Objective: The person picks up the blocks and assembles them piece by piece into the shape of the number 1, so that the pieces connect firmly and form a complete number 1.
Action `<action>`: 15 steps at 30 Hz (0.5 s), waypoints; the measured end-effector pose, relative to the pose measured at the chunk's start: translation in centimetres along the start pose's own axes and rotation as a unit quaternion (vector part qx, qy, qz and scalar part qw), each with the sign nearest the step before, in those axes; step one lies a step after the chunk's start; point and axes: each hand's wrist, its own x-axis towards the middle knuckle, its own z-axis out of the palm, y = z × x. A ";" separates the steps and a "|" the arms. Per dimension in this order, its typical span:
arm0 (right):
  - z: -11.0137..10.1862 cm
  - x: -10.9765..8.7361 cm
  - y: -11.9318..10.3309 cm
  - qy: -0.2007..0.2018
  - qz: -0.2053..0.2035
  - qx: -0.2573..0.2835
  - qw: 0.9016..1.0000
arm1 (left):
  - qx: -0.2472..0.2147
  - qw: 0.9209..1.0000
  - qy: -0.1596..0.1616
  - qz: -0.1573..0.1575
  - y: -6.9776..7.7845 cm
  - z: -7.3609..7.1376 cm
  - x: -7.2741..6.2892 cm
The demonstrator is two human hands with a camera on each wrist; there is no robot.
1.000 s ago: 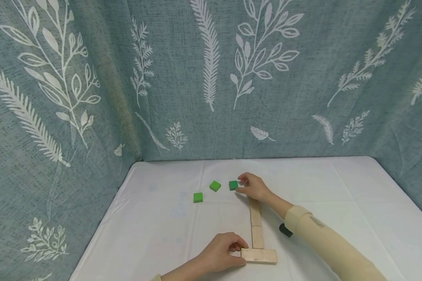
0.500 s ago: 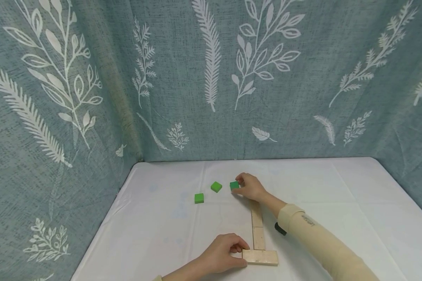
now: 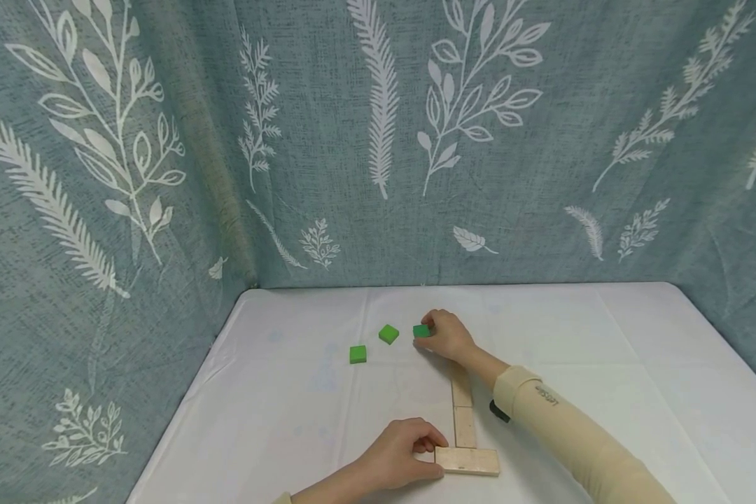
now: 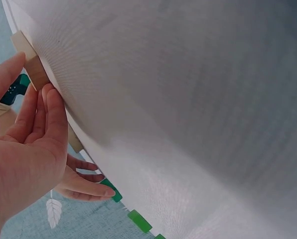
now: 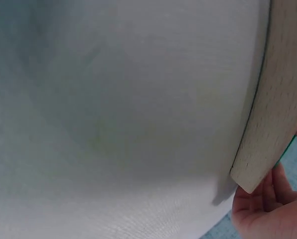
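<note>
With thumb and fingertips, my left hand (image 3: 400,455) grips the left end of a pale wooden block (image 3: 469,460) lying crosswise at the near side of the table; the left wrist view also shows this wooden block (image 4: 30,59) between the fingers. Farther away, my right hand (image 3: 449,336) pinches a dark green block (image 3: 421,330) on the tabletop, thumb on the near side and fingers on the far side. Two lighter green blocks (image 3: 388,334) lie to its left. In the right wrist view, a wooden block (image 5: 275,99) hides most of the green one.
A straight line of flat wooden blocks (image 3: 465,425) runs from the crosswise block to beneath my right wrist. Partly under the right sleeve (image 3: 554,413) is a black object (image 3: 500,411), its kind unclear. White cloth (image 3: 277,420) covers the table, and a blue-green curtain (image 3: 327,175) hangs behind.
My right hand has moved slightly left and closed its thumb and fingers around the dark green block. The left hand keeps its hold on the wooden block.
</note>
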 end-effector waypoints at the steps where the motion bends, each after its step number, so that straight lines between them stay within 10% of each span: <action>1: 0.0 0.0 0.0 0.001 -0.002 0.001 1.000 | 0.002 1.000 0.000 0.001 0.0 0.0 0.0; 15: -0.1 -0.6 0.6 0.019 -0.017 0.037 0.999 | 0.003 1.000 0.004 0.003 0.3 0.0 0.0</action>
